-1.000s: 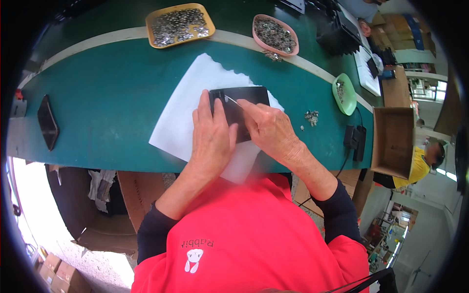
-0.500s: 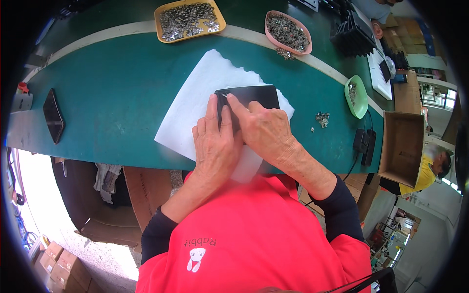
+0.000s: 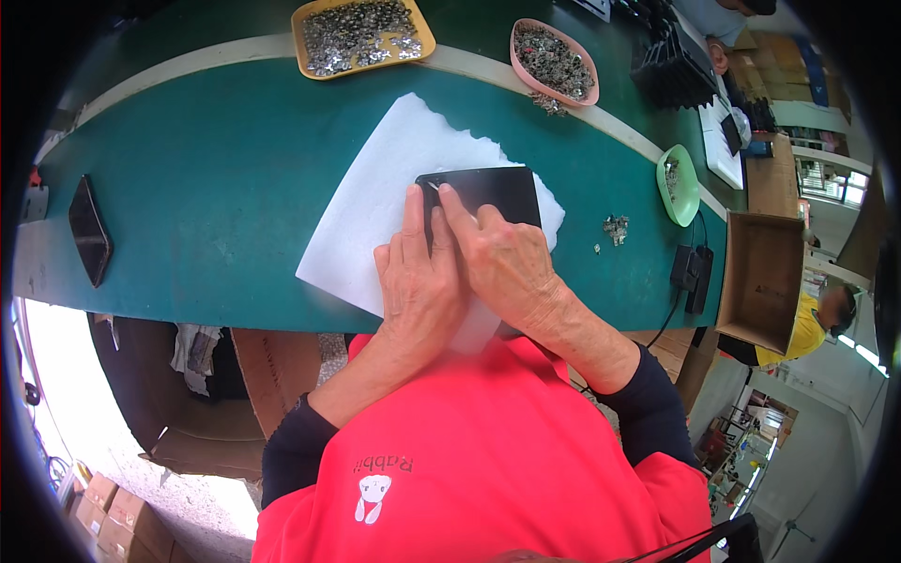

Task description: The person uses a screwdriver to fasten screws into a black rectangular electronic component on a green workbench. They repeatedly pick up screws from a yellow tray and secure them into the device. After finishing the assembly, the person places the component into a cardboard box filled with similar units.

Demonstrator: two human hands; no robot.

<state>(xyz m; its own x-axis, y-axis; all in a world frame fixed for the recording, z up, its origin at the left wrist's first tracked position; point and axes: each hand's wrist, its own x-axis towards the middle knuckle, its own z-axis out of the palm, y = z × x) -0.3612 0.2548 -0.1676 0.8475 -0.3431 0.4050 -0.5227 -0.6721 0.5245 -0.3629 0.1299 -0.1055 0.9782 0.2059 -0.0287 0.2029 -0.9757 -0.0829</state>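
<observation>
Head view, and both hands are set close together over a flat black panel (image 3: 511, 195), which is laid on a white sheet (image 3: 361, 220) on the green tabletop (image 3: 216, 202), its far left corner right by the fingertips. The left hand (image 3: 418, 281) is laid open, its index finger stretched along the panel's left edge. The right hand (image 3: 511, 267) is half curled, its index finger pointed at that same corner; at the tip a bright sliver (image 3: 434, 186) is glimpsed, too small to be named, and whether anything is gripped cannot be told.

So, how far along? Work at that corner looks to be under way, though it cannot be called finished; the rest of the panel is seen plain or is covered by the hands. Plenty looks to be left in supply: beyond the hands, a yellow tray (image 3: 428, 42) and a pink dish (image 3: 595, 89) are loaded with small shiny pieces; to their right, a green bowl (image 3: 688, 192) is only partly filled, and nearer, a little pile of metal pieces (image 3: 616, 229) is left loose. Whether the black stack (image 3: 671, 70) far beyond the right hand is done or waiting cannot be told.
</observation>
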